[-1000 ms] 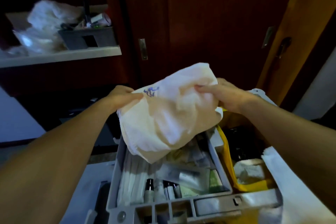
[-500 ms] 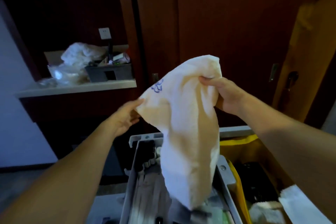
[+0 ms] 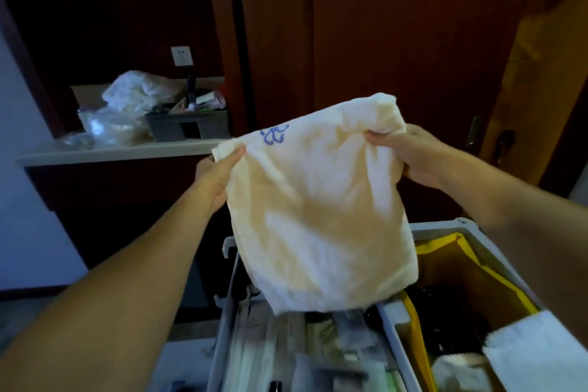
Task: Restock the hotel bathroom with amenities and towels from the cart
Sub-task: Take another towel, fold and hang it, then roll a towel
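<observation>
Now both hands, left (image 3: 219,175) and right (image 3: 413,153), pinch the towel (image 3: 318,213) top corners; best pull it taut above the cart (image 3: 394,321) before folding

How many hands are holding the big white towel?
2. The left hand pinches the towel at its upper left corner, beside the blue mark. The right hand grips the bunched upper right corner. The towel hangs between them, over the cart tray.
</observation>
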The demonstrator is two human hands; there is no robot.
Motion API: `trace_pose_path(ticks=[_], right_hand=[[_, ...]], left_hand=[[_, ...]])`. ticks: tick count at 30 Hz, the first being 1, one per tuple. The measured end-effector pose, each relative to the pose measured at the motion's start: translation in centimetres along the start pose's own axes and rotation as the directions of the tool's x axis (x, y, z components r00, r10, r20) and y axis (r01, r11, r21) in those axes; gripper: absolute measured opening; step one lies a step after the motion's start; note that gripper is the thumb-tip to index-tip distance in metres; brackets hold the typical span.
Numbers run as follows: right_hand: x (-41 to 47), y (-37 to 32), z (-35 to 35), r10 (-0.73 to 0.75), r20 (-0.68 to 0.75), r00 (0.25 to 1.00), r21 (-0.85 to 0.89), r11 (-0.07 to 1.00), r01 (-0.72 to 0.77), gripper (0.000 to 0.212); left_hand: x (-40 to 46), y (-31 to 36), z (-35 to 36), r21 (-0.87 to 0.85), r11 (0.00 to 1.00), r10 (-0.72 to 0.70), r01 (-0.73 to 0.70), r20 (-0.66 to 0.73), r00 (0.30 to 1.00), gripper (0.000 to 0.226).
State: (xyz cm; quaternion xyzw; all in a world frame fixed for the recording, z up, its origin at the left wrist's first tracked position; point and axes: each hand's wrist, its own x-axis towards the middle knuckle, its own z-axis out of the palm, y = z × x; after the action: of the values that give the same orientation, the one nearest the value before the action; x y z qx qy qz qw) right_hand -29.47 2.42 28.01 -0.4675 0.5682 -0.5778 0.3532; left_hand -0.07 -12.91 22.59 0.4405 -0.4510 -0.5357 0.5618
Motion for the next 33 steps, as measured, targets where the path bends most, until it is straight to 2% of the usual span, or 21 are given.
trace_pose_path(ticks=[3,5,7,9,10,12,14,18,21,23,26,28,31,33], right_hand=[[0.8,0.6,0.1,-0.078,-0.077,0.994,-0.257,0.965,0.056,0.031],[1.3,0.9,0.5,-0.128,-0.158,0.979,-0.324,0.943,0.071,0.031],[1.3,1.0,1.0,-0.12,-0.219,0.968,-0.289,0.956,0.053,0.023],[0.9,0.9,1.0,-0.055,-0.206,0.977,-0.21,0.978,0.011,0.015],[0.5,0.9,0.8,-0.01,-0.181,0.983,-0.19,0.981,-0.025,0.018],[-0.2,1.5,0.2,0.091,-0.138,0.986,-0.195,0.974,-0.117,0.035],[-1.1,2.6,-0.4,0.201,-0.084,0.976,-0.252,0.943,-0.216,0.042],[-3.0,4.7,-1.3,0.424,0.076,0.903,-0.403,0.841,-0.361,0.039],[-3.9,6.3,-1.7,0.509,0.13,0.851,-0.398,0.813,-0.426,0.035],[-4.4,7.3,-1.7,0.5,0.14,0.855,-0.391,0.821,-0.416,0.036],[-5.1,8.8,-1.3,0.421,0.103,0.901,-0.369,0.858,-0.358,0.03],[-5.2,10.1,-1.2,0.389,0.061,0.919,-0.313,0.882,-0.353,0.037],[-5.3,12.0,-0.7,0.379,-0.011,0.925,-0.204,0.905,-0.373,0.038],[-5.4,13.4,-0.3,0.375,-0.044,0.926,-0.123,0.918,-0.377,0.039]], left_hand=[[0.8,1.4,0.5,0.088,0.993,0.082,-0.078,-0.051,0.995,0.028],[1.0,2.2,0.8,0.11,0.985,0.142,-0.135,-0.058,0.988,0.032],[0.9,3.0,1.1,0.089,0.978,0.192,-0.189,-0.033,0.981,0.028],[0.6,3.4,1.1,0.052,0.977,0.206,-0.206,0.016,0.978,0.02],[0.3,3.3,1.0,0.054,0.978,0.2,-0.202,0.04,0.979,0.017],[-0.3,2.4,0.1,0.084,0.983,0.156,-0.162,0.071,0.985,0.018],[-1.3,1.0,-1.0,0.136,0.985,0.091,-0.103,0.091,0.992,0.018],[-3.3,-2.0,-2.6,0.312,0.95,-0.053,0.0,0.162,0.985,0.019],[-4.2,-3.8,-3.3,0.392,0.919,-0.117,0.028,0.205,0.972,0.02],[-4.5,-4.7,-3.4,0.417,0.908,-0.148,0.044,0.22,0.964,0.022],[-5.0,-5.6,-3.5,0.475,0.876,-0.196,0.083,0.193,0.961,0.028],[-5.3,-6.0,-3.8,0.553,0.824,-0.249,0.123,0.158,0.955,0.032],[-5.3,-6.5,-4.6,0.622,0.751,-0.399,0.222,0.159,0.903,0.039],[-5.4,-7.6,-5.0,0.605,0.746,-0.495,0.28,0.222,0.84,0.04]])
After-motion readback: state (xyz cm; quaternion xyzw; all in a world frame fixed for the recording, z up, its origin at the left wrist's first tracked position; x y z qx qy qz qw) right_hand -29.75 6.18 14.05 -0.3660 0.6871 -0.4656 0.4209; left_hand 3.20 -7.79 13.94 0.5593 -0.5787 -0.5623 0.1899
